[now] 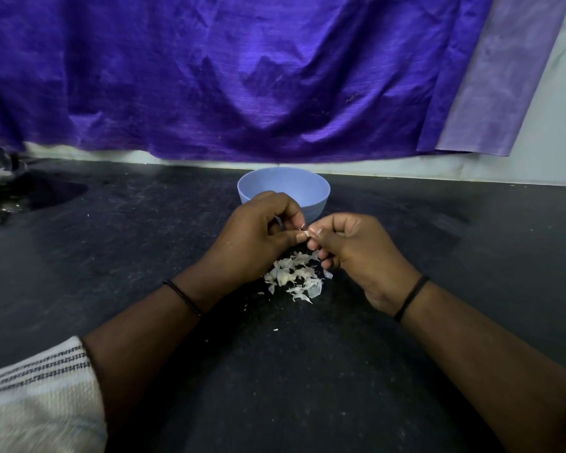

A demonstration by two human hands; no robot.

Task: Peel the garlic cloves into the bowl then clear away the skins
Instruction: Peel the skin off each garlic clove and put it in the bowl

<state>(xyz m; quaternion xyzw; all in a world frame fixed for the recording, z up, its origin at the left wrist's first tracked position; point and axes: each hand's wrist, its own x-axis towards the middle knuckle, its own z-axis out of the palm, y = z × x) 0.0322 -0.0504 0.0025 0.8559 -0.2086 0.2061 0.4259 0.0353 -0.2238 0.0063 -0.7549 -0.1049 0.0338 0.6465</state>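
Here, both hands pinch one garlic clove [304,233] above the skins.
Left hand [258,230] and right hand [356,246] have fingers curled onto it, over the skin pile [294,276] on the dark worktop [111,256], just before the blue bowl [283,188].

Thin black band [410,297] on right wrist, beaded black band [182,296] on left; cream black-striped sleeve [36,384] pushed up.

- Both forearms reach forward and converge at the middle, each wrist wearing a thin dark band.
- The left hand [258,230] is turned palm-inward, fingers curled, thumb and fingertips pinching a small pale piece.
- The right hand [356,250] faces it, fingers curled, thumb and forefinger pinching the same piece.
- The two hands' fingertips touch.
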